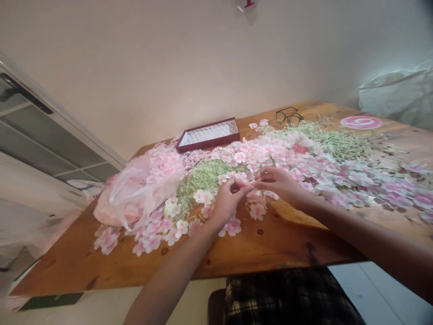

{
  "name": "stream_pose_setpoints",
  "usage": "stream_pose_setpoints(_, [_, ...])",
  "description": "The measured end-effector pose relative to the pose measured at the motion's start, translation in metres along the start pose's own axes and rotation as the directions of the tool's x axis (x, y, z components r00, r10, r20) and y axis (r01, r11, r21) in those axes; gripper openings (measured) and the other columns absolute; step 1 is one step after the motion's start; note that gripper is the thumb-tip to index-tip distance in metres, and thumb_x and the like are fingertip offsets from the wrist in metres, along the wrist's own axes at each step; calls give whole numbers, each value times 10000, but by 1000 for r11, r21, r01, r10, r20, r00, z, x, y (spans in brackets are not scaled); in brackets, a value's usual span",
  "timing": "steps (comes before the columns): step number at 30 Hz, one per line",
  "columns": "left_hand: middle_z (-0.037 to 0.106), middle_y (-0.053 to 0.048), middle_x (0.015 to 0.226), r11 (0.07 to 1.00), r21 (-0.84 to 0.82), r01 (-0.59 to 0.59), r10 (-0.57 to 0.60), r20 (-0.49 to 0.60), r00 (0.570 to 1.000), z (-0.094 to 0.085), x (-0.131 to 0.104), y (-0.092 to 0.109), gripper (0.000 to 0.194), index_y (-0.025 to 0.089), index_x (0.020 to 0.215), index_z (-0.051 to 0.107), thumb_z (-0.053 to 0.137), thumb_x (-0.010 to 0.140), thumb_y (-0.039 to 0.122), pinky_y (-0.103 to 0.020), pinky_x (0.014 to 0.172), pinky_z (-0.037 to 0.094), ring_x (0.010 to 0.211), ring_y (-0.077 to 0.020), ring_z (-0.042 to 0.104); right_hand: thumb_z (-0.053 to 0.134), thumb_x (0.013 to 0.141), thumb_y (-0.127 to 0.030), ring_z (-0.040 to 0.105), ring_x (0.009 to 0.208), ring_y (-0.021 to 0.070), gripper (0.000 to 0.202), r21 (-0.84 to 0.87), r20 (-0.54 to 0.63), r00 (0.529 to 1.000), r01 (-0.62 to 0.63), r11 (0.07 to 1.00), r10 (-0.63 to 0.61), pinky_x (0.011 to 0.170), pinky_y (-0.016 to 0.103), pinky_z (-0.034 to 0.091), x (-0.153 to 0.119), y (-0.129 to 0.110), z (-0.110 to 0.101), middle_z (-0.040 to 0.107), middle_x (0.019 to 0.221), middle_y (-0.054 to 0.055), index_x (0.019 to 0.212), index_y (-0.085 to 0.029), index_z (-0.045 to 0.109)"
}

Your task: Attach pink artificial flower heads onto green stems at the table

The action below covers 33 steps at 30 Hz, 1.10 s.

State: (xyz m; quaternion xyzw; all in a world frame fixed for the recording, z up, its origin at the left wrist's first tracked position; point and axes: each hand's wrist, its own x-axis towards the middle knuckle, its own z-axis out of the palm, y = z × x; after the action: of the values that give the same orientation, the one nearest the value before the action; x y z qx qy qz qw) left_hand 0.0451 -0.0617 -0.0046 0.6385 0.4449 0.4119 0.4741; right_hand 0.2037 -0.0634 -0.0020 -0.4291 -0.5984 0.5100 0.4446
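Observation:
Above the near part of the wooden table, my left hand and my right hand meet fingertip to fingertip. Both are closed in a pinch on something small and pale, mostly hidden by the fingers. Just below them are pink artificial flowers with thin stems; whether these join what I pinch, I cannot tell. Behind my hands spreads a large heap of pink and white artificial blossoms. A mound of light green stems lies beyond my left hand, and another bundle of green stems lies farther right.
A sheer plastic bag of pink flowers rests on the table's left. At the back stand a dark red open box and black-framed glasses. A round pink disc lies far right, near a white sack. The table's front edge runs before me.

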Motion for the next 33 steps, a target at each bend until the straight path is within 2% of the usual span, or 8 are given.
stream_pose_setpoints(3, [473,24,589,999,-34,10,-11,-28,1000,-3,2,-3,287,142,611,467,591,603,401,-220,598,371,597,-89,475,564,676,-322,564,769,155,209,-4,-1,999,-36,999,36,673,281,434,-2,-2,2,587,803,39,809,-176,496])
stream_pose_setpoints(6, [473,20,573,1000,-24,6,-7,-17,1000,-6,3,-3,273,138,599,490,564,634,398,-221,600,370,594,-92,477,563,674,-318,561,802,154,200,-6,64,996,-70,998,70,721,294,432,-3,-2,5,586,854,46,803,-170,520])
stream_pose_setpoints(9, [498,12,578,999,34,-5,4,16,1000,-7,2,-2,270,138,609,533,533,662,402,-224,607,373,599,-98,483,591,644,-297,564,794,145,208,4,93,995,-23,1000,22,729,287,429,-3,1,8,590,822,30,795,-170,528])
stream_pose_setpoints(15, [590,-27,760,993,105,-45,46,-8,999,-7,2,-1,264,159,706,615,522,667,404,-232,643,398,711,-127,521,565,664,-360,557,722,146,228,-132,-16,995,96,987,-99,657,266,420,-2,7,6,592,758,27,773,-160,569])
stream_pose_setpoints(19, [598,-30,756,998,68,0,2,-25,1000,-8,3,-3,289,160,742,620,529,655,420,-249,639,417,683,-131,531,539,679,-379,537,671,145,232,-204,-35,996,68,977,-77,609,257,402,-3,0,4,582,695,25,721,-154,575])
stream_pose_setpoints(25, [591,-28,724,994,106,-40,46,-57,997,-9,3,0,272,155,726,584,505,679,411,-261,682,421,717,-144,545,527,680,-402,502,583,125,247,-235,-78,996,27,972,-46,551,246,388,-4,-1,3,551,634,16,672,-157,555])
stream_pose_setpoints(28, [591,-31,758,997,68,-46,54,-113,992,-12,4,2,272,159,774,565,512,675,407,-269,704,425,749,-148,548,530,683,-377,518,617,131,221,-167,-128,991,-56,984,35,589,260,412,-1,3,0,553,659,22,682,-157,550])
stream_pose_setpoints(33, [582,-19,873,996,28,-79,83,-197,977,-18,6,4,226,188,811,535,532,676,369,-251,744,412,822,-127,534,566,672,-348,544,706,137,202,171,-88,986,-124,977,141,692,280,445,4,8,-10,549,723,31,683,-149,533])
